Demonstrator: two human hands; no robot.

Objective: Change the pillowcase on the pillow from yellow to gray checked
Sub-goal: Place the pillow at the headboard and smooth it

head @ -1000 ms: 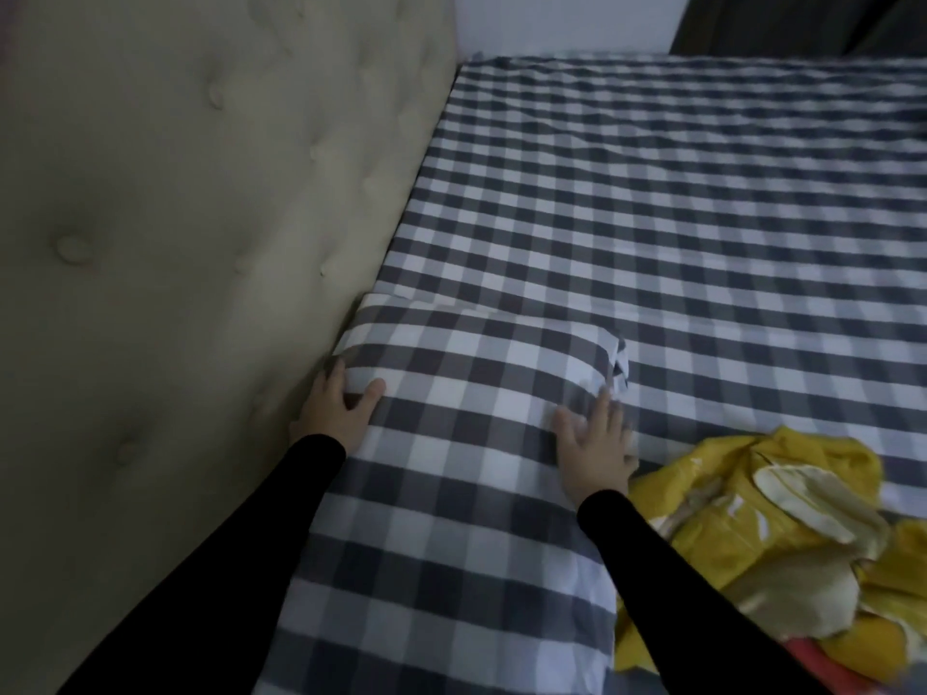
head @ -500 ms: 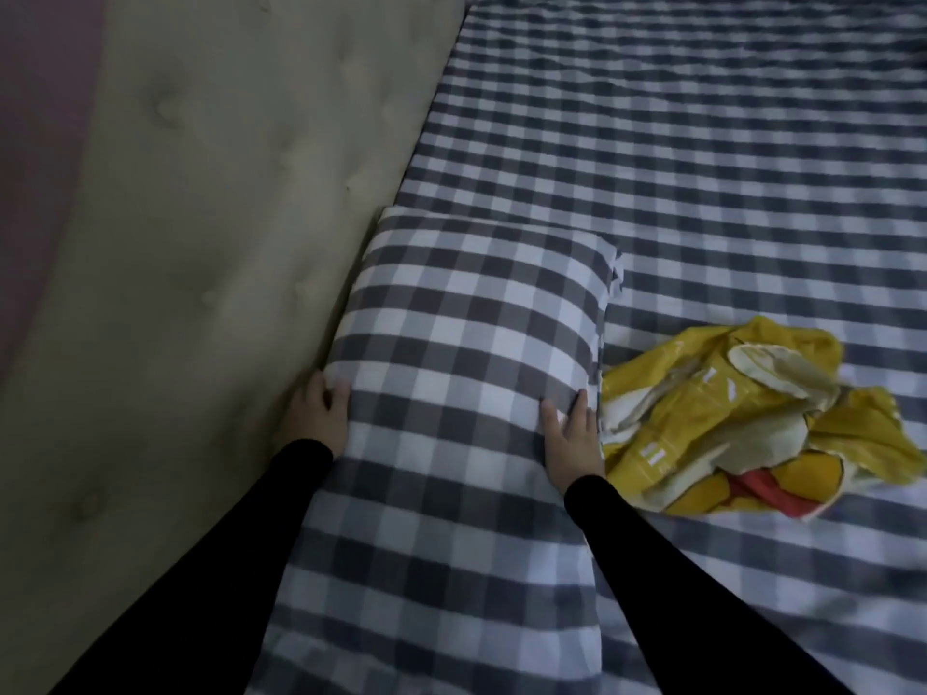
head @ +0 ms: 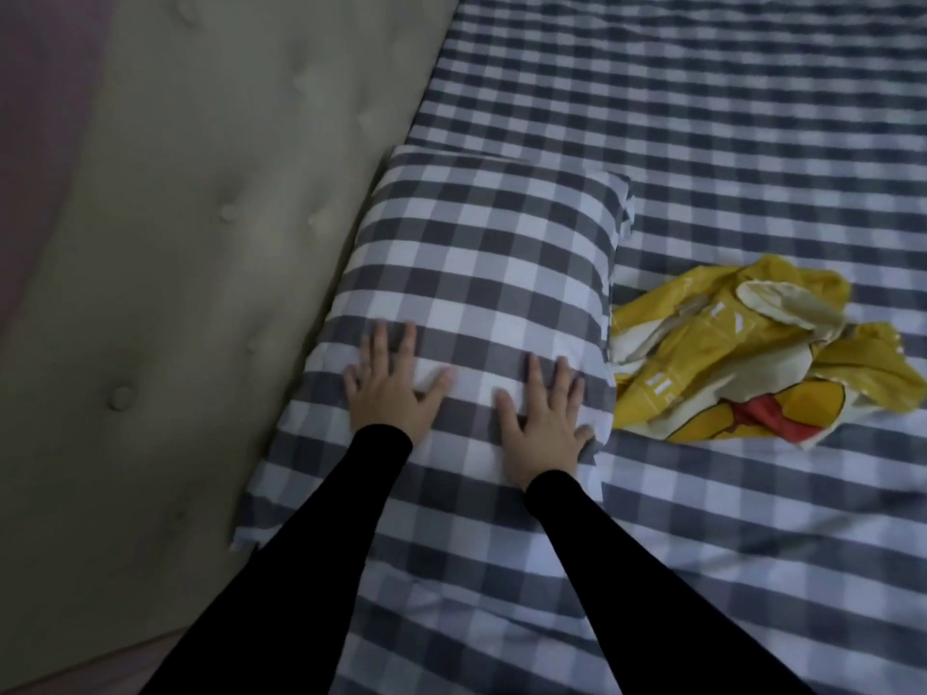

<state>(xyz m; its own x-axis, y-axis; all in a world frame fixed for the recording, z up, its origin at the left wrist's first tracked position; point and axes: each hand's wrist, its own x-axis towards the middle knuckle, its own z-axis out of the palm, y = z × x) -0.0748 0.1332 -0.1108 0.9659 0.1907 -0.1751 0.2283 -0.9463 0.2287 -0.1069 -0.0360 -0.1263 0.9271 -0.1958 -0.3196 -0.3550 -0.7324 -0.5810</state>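
The pillow (head: 481, 253) wears the gray checked pillowcase and lies on the bed against the headboard. My left hand (head: 389, 388) rests flat on its near part with the fingers spread. My right hand (head: 544, 416) lies flat beside it, close to the pillow's right edge, fingers also spread. Neither hand holds anything. The yellow pillowcase (head: 742, 353) lies crumpled on the bed just right of the pillow, showing a cartoon print with a red patch.
A beige tufted headboard (head: 200, 243) runs along the left side. The bed sheet (head: 727, 117) has the same gray check and stretches far and right. Black sleeves cover both forearms.
Both hands left the pillow's side edges and now lie flat on its top. The view has dropped and moved closer.
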